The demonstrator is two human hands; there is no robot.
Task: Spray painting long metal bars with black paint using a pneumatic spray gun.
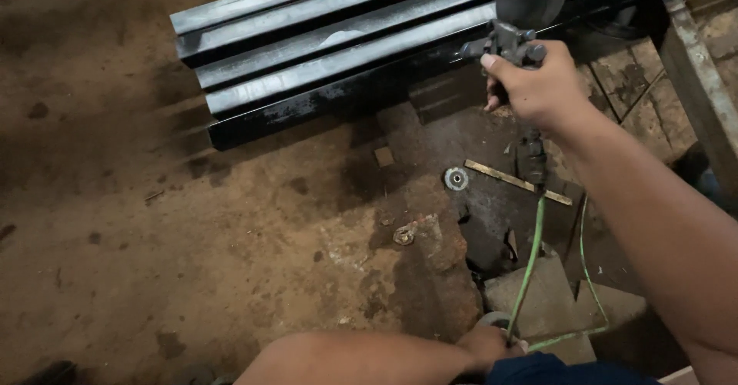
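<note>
Right hand (538, 85) raised, fingers curled in a grip; left hand (484, 346) low, fingers closed.

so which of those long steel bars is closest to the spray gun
The front bar, the lowest and darkest of the stack, black and glossy. Its right end runs under the spray gun held in the right hand; the greyer bars lie farther back.
</note>
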